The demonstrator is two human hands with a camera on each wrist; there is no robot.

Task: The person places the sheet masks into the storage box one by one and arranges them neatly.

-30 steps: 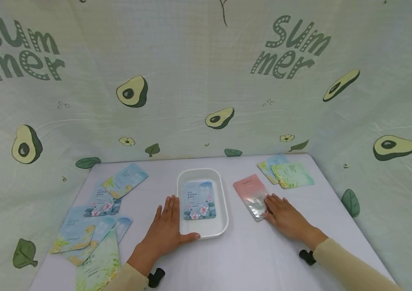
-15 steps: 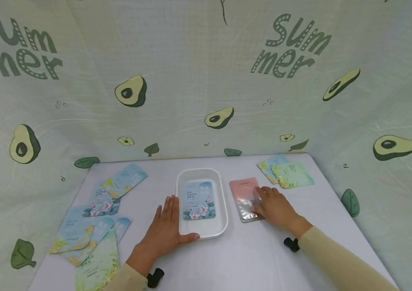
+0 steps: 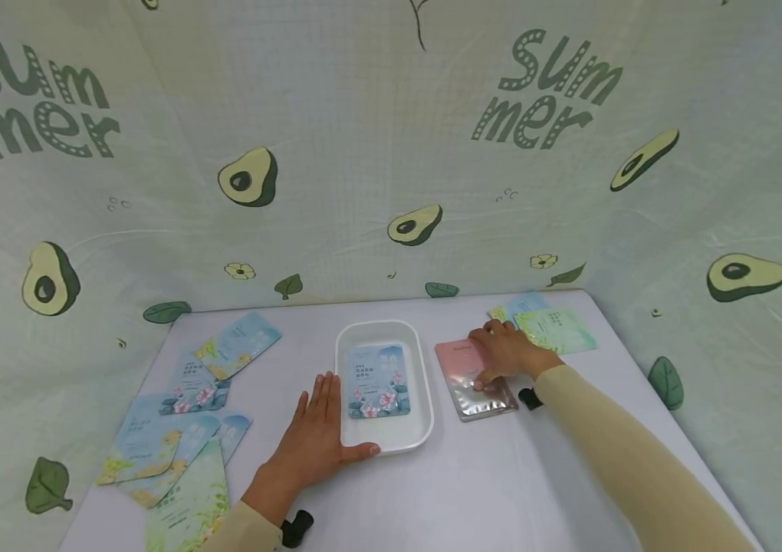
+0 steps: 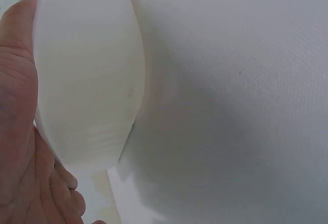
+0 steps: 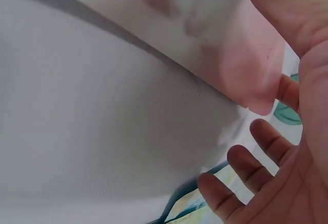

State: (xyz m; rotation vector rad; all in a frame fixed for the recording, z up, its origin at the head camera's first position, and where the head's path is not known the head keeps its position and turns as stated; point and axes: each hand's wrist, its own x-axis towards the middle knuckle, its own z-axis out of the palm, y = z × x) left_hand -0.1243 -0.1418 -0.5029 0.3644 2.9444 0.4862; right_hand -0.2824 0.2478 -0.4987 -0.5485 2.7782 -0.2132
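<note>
Your right hand (image 3: 504, 354) pinches the pink sachet (image 3: 475, 377), flat on the worktop right of the white tray (image 3: 425, 399) (left hand (image 3: 318, 437) spread, steadying it). I'd judge it's the pickup: lift next.

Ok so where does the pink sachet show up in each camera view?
Head: the pink sachet lies flat right of the white tray, with the right hand on its far end.
Left wrist: not in it; only the tray wall and the left hand.
Right wrist: fills the top, thumb over it.
Shared landmark: the white tabletop.
</note>
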